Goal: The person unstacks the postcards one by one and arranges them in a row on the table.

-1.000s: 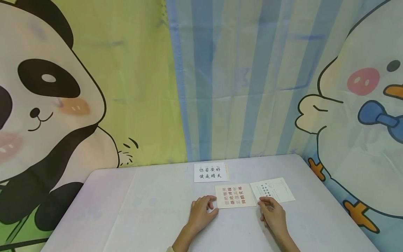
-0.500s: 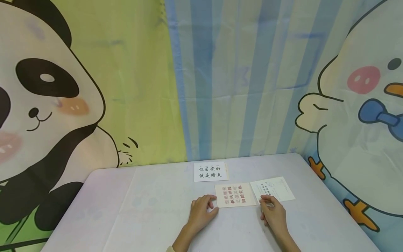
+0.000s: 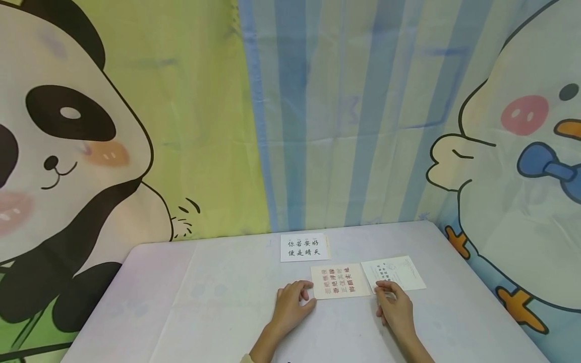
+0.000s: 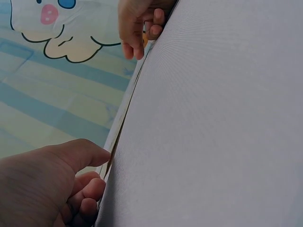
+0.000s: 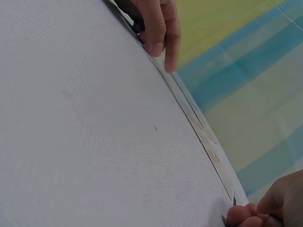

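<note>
On the table [image 3: 227, 292] a cream card [image 3: 320, 272] with columns of red Chinese characters lies beside a white card [image 3: 404, 267] with small dark writing. Their near edges almost meet. The left hand [image 3: 290, 305] rests at the cream card's left side, index finger and thumb spread along its edge, the other fingers loosely bent. The right hand [image 3: 395, 307] pinches the white card's near left corner between thumb and forefinger, covering that corner. From the right wrist view, this hand [image 5: 265, 208] has a thin sliver of card sticking up at its fingertips.
Farther back lies another white card [image 3: 303, 248] with two rows of black characters, a yellowish edge showing at its right. Behind the table hangs a printed cloth backdrop [image 3: 317, 116] with a panda and a white bird.
</note>
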`<action>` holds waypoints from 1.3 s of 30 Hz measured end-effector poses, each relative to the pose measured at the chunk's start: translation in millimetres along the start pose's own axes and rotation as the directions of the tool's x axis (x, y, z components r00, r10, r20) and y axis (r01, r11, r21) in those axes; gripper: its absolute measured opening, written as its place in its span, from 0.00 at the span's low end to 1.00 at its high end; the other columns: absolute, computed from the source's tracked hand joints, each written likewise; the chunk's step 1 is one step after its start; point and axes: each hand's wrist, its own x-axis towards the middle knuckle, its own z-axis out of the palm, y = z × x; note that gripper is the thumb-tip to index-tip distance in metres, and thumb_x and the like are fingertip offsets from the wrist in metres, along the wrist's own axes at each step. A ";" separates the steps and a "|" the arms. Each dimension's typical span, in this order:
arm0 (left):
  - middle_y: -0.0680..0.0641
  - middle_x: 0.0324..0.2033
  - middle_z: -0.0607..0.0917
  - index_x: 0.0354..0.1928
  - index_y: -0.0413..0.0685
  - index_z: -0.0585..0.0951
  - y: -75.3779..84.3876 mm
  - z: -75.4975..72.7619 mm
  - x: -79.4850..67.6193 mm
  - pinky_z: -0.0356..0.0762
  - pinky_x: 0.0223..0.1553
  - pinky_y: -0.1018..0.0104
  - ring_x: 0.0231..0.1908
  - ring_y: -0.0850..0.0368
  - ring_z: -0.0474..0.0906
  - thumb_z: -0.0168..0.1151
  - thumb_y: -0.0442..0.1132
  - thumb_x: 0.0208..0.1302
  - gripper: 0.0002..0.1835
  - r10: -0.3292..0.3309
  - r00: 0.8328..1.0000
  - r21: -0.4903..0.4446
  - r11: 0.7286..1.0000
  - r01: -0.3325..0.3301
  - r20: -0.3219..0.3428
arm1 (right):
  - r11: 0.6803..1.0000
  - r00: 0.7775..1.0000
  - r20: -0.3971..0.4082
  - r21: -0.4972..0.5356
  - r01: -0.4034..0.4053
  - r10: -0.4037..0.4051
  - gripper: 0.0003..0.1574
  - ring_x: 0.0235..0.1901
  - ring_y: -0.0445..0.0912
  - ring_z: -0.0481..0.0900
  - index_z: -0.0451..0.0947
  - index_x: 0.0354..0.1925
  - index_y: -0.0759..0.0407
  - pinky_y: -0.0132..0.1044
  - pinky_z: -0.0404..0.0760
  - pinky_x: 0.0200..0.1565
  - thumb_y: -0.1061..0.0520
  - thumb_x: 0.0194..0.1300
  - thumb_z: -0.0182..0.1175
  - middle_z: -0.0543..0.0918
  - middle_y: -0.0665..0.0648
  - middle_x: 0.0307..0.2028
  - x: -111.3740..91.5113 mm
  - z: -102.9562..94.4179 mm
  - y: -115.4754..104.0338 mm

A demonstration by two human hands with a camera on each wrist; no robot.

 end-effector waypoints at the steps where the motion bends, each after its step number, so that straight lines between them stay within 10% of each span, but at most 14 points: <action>1: 0.62 0.23 0.73 0.47 0.48 0.81 0.0 0.0 0.0 0.58 0.40 0.64 0.27 0.69 0.63 0.71 0.41 0.55 0.17 0.002 1.000 -0.002 1.000 -0.002 -0.001 | 1.000 1.000 -0.005 0.003 0.003 -0.003 0.17 0.11 0.43 0.72 0.73 0.53 0.66 0.33 0.72 0.13 0.60 0.69 0.54 0.78 0.63 0.44 -0.1 0.3 0.0; 12: 0.63 0.25 0.74 0.48 0.49 0.81 -1.7 -0.9 1.1 0.59 0.40 0.64 0.28 0.69 0.65 0.69 0.42 0.55 0.18 -0.020 1.000 -0.024 1.000 0.021 0.012 | 1.000 1.000 0.005 0.022 0.009 -0.009 0.14 0.07 0.41 0.68 0.75 0.51 0.64 0.30 0.67 0.11 0.61 0.68 0.55 0.77 0.57 0.14 -3.8 7.4 -7.8; 39: 0.56 0.30 0.77 0.49 0.43 0.80 -10.2 -18.2 4.8 0.70 0.36 0.70 0.32 0.64 0.70 0.69 0.36 0.56 0.18 -0.066 0.997 -0.132 0.989 0.071 0.037 | 0.984 0.979 0.116 0.065 0.163 -0.170 0.11 0.11 0.39 0.67 0.78 0.46 0.65 0.27 0.66 0.15 0.69 0.64 0.56 0.76 0.57 0.20 0.4 46.2 -29.6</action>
